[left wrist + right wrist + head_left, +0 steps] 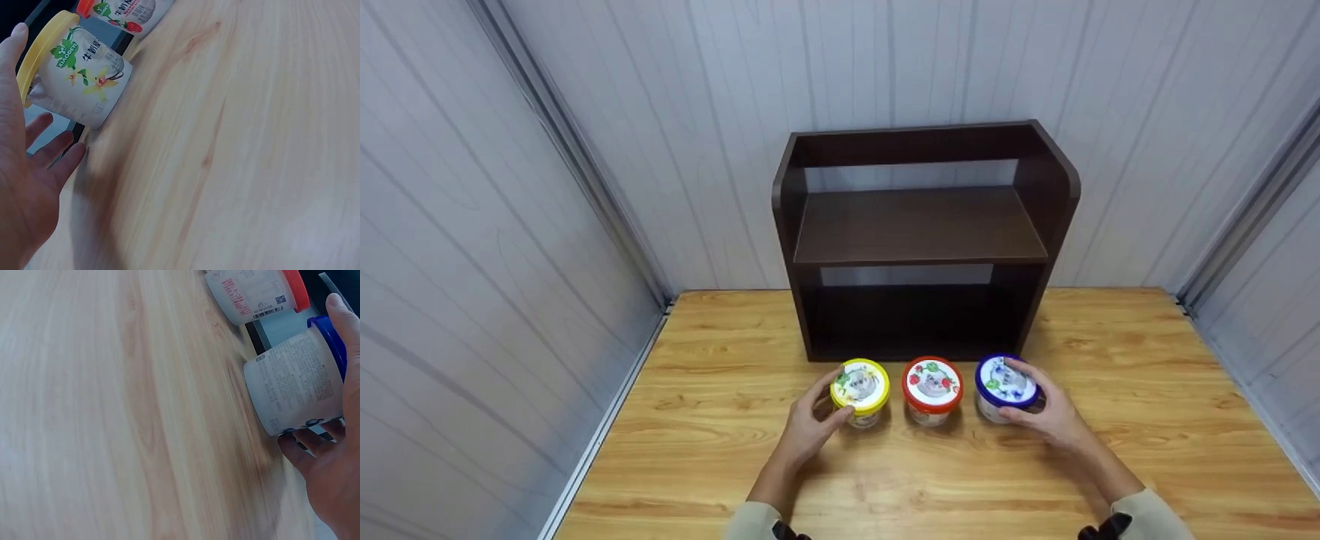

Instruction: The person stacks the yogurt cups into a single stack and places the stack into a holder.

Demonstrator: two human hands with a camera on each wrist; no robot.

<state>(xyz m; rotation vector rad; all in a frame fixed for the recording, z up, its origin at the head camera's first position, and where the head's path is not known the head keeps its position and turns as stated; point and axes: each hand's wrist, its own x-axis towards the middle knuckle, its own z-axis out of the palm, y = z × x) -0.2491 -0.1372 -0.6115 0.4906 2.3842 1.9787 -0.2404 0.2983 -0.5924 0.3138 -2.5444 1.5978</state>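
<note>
Three lidded milk-pudding-style tubs stand upright in a row on the wooden table. My left hand [810, 424] is around the left side of the yellow-lidded tub [861, 390], thumb and forefinger at its rim; the other fingers spread loosely beside it in the left wrist view. The red-lidded tub [932, 386] sits in the middle, touched by neither hand. At the right, my right hand [1054, 412] holds the blue-lidded tub [997, 382], thumb and forefinger over its lid edge. In the right wrist view its lower fingers reach behind the printed white side [298, 382].
A dark brown two-tier shelf [922, 225] stands right behind the tubs, against the back wall [720, 150]. The wooden table [697, 450] extends to both sides and toward me. Pale panel walls enclose the left and right.
</note>
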